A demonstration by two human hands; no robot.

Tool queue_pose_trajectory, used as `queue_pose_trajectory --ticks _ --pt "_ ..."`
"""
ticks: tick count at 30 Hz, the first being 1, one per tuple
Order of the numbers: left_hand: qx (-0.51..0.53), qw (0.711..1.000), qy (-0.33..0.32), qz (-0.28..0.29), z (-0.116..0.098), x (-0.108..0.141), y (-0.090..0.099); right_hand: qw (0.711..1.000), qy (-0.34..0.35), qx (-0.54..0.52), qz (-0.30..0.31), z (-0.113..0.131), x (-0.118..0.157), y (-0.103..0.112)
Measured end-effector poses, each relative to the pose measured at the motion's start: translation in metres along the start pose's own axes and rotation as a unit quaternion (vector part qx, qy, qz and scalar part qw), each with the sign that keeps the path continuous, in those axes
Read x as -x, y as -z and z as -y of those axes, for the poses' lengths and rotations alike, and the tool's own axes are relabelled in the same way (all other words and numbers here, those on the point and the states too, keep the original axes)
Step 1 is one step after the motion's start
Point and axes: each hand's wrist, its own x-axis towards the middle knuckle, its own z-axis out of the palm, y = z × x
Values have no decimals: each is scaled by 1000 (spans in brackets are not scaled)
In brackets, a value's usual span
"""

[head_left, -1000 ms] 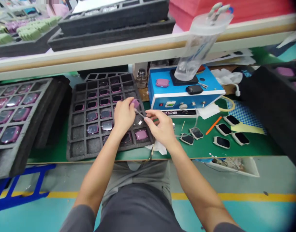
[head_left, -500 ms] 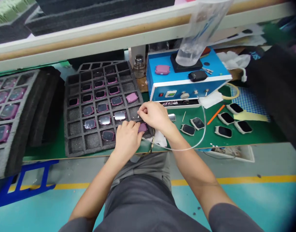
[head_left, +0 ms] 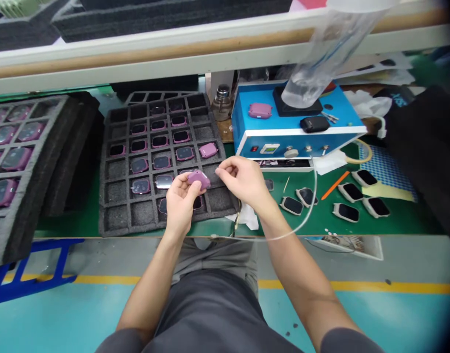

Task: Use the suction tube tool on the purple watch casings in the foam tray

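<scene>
Head view: left hand (head_left: 179, 203) palm-up, fingers curled, holding a pink watch case (head_left: 198, 179) just above a grey foam tray (head_left: 118, 220). Right hand (head_left: 243, 181) narrow pinch on a thin metal tip (head_left: 216, 171), tip just beside the case, not clearly touching. Clear tube (head_left: 284, 237) loops past the right wrist. Second pink case (head_left: 208, 150) sits in the tray, right of the hands. Blue control box (head_left: 294, 142) stands behind, a third pink case (head_left: 260, 110) and a black watch body (head_left: 314, 124) on top. Black-faced watch bodies (head_left: 346, 212) lie on the green worktop (head_left: 313, 225), right of the hands.
</scene>
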Motion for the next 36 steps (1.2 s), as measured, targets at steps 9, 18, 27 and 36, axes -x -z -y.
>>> queue_pose_trajectory --ticks 9,18,27,36 --pt "82 996 5 17 4 -3 0 958 -11 -281 -46 14 22 -12" --pt "61 998 -3 29 6 -3 3 974 16 -216 -59 16 20 -8" --pt "26 999 -24 27 6 1 0 982 30 -176 -59 15 26 -7" --pt "14 998 -44 34 6 5 -2 937 -81 -334 -58 15 34 -21"
